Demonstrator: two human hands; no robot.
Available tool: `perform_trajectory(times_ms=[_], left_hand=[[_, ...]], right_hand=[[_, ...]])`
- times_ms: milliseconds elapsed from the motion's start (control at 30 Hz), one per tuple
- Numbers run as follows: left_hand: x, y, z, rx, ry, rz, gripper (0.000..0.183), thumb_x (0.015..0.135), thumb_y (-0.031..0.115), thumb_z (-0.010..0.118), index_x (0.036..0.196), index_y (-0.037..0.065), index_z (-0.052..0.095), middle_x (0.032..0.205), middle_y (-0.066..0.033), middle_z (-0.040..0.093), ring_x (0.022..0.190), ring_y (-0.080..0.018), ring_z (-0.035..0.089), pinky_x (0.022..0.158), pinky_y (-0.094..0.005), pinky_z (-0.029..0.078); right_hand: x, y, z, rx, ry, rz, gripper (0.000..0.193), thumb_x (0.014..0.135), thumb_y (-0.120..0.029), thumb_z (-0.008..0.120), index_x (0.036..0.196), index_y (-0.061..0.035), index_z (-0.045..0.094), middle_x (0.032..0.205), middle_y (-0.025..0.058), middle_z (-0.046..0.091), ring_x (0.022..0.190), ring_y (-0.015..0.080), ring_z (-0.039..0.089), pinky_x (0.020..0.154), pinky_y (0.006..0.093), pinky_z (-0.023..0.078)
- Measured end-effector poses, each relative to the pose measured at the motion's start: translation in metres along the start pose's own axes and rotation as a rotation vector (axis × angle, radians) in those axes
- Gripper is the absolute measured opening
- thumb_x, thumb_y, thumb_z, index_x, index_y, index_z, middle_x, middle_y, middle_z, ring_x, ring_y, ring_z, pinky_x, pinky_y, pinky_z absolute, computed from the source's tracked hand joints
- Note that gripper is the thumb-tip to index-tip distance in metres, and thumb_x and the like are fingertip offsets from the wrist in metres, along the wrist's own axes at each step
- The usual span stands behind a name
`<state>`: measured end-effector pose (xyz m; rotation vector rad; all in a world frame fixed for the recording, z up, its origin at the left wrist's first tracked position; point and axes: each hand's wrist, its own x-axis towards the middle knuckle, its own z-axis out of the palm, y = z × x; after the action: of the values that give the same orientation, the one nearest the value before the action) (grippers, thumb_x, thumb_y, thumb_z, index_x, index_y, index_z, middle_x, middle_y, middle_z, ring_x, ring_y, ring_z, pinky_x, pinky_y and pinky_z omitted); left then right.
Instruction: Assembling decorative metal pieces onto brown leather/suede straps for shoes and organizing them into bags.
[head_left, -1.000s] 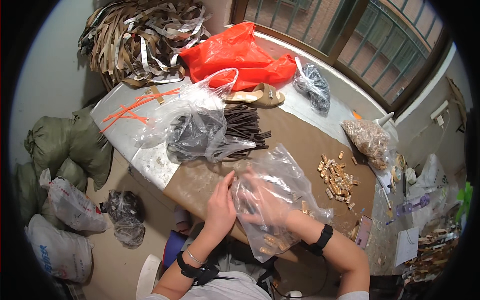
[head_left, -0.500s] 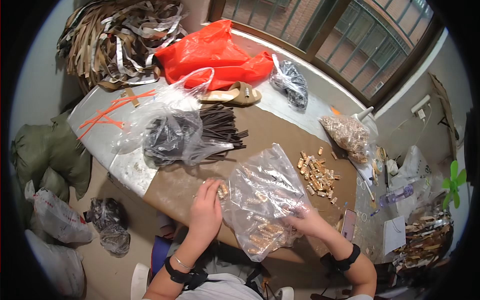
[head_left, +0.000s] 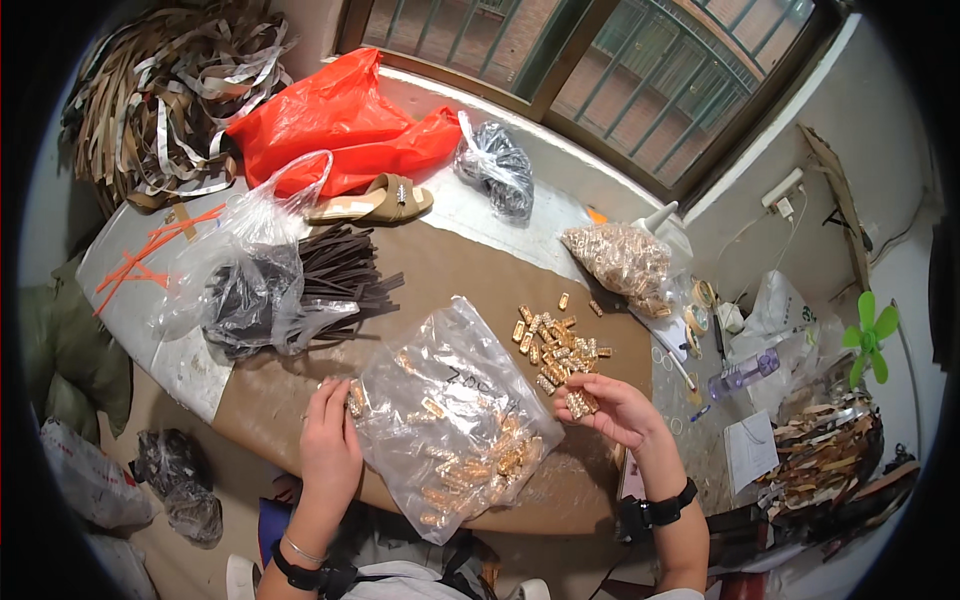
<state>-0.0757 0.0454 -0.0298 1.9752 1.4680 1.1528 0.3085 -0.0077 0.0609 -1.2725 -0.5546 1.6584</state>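
Now the right hand (head_left: 620, 412) has come off the clear bag (head_left: 455, 425) overlapping the desk's (head_left: 170, 350) near edge, its grip pinching gold fittings (head_left: 580, 403) beside the pile (head_left: 557, 350) toward the right edge, so these sit outside the bag; left hand (head_left: 331, 440) at another fitting (head_left: 357, 399), pinch unclear.

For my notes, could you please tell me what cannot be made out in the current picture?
All in head view:
How many gold pieces the right hand holds: fingers overlap them.
Count inside the clear bag: pieces overlap beneath glare.
Palm of the left hand: hidden by its back.
Green sacks: cut off by the dark rim.
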Motion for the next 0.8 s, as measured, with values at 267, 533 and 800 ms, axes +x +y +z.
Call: perform_trajectory(times_ms=[267, 533, 800], left_hand=[[0.001, 0.004, 0.001, 0.019, -0.006, 0.004, 0.040, 0.087, -0.006, 0.054, 0.126, -0.002, 0.056, 0.129, -0.0189, 0.055, 0.123, -0.0379, 0.054, 0.100, -0.0431, 0.046], [0.001, -0.004, 0.002, 0.071, 0.016, 0.021, 0.038, 0.088, -0.005, 0.055, 0.126, -0.001, 0.057, 0.128, -0.0180, 0.056, 0.122, -0.0376, 0.055, 0.100, -0.0431, 0.046], [-0.001, 0.000, 0.002, 0.051, 0.011, 0.031, 0.038, 0.088, -0.005, 0.056, 0.126, -0.002, 0.057, 0.127, -0.0193, 0.056, 0.121, -0.0385, 0.055, 0.100, -0.0434, 0.046]], right_hand=[[-0.010, -0.003, -0.004, -0.462, 0.166, -0.283, 0.022, 0.094, -0.005, 0.058, 0.113, 0.0015, 0.067, 0.111, 0.0108, 0.070, 0.096, 0.0146, 0.066, 0.081, 0.0270, 0.053], [-0.011, 0.057, 0.085, -1.681, -0.136, -0.694, 0.022, 0.084, -0.010, 0.067, 0.106, -0.0048, 0.067, 0.092, 0.0110, 0.063, 0.091, 0.0313, 0.064, 0.077, 0.0409, 0.054], [-0.035, 0.027, 0.082, -1.210, 0.002, -0.495, 0.019, 0.081, -0.006, 0.074, 0.100, -0.0038, 0.074, 0.083, 0.0090, 0.071, 0.069, 0.0183, 0.069, 0.061, 0.0285, 0.054]])
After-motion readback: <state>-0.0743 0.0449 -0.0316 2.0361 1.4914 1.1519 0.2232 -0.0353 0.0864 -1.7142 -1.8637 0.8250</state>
